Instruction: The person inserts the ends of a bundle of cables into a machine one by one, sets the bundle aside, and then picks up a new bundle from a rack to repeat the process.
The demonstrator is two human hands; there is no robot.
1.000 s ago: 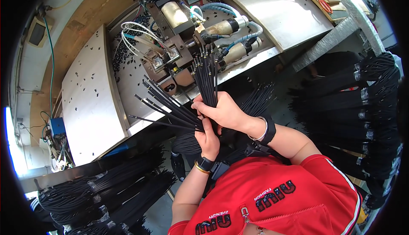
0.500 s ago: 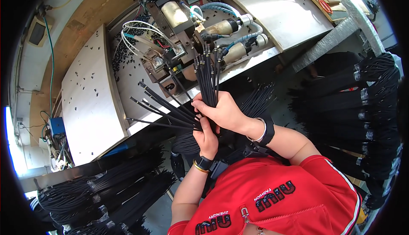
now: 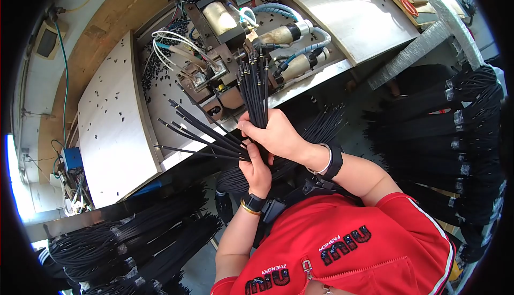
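Note:
My right hand (image 3: 278,134) grips a bunch of black cables (image 3: 256,89) that stands upright, its metal-tipped ends reaching up to the small machine (image 3: 225,54) on the white bench (image 3: 112,129). My left hand (image 3: 257,169) sits just below it, closed on a second fan of black cables (image 3: 198,132) that spreads out to the left over the bench edge. Both hands touch each other at the point where the two bunches meet. A dark band is on each wrist.
Tied bundles of black cables hang at the right (image 3: 455,118) and lie at the lower left (image 3: 128,241). Pneumatic cylinders with blue hoses (image 3: 292,33) sit beside the machine. Small black bits are scattered on the bench. A grey padded bar (image 3: 423,49) crosses the upper right.
The fan of cables in my left hand has shifted slightly and the upright bunch has moved a little closer to the machine. Both hands keep their hold.

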